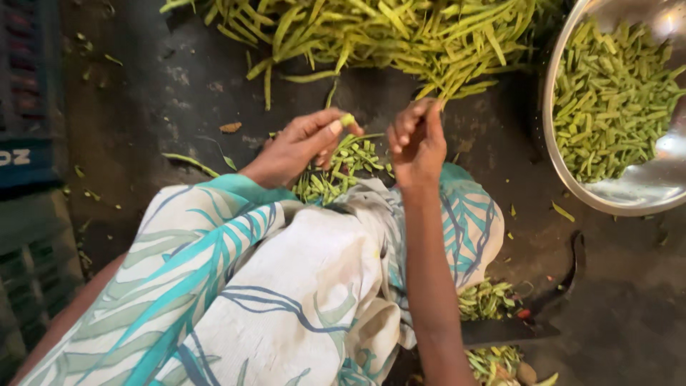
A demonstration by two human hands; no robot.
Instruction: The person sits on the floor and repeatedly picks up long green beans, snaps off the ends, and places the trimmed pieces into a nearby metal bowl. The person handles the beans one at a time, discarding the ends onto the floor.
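Note:
My left hand (304,143) pinches a short green bean piece (347,119) between thumb and fingers. My right hand (416,139) is curled just to its right, fingertips touching a long bean pod that reaches from the heap of whole green beans (386,32) on the dark floor. Below both hands a small pile of cut bean pieces (339,168) lies on the white and teal patterned cloth (286,286) over my lap.
A large steel bowl (629,196) holding cut beans stands at the right. A dark curved blade (529,322) lies on the floor at lower right among bean scraps (489,300). A blue crate (25,93) is at the far left.

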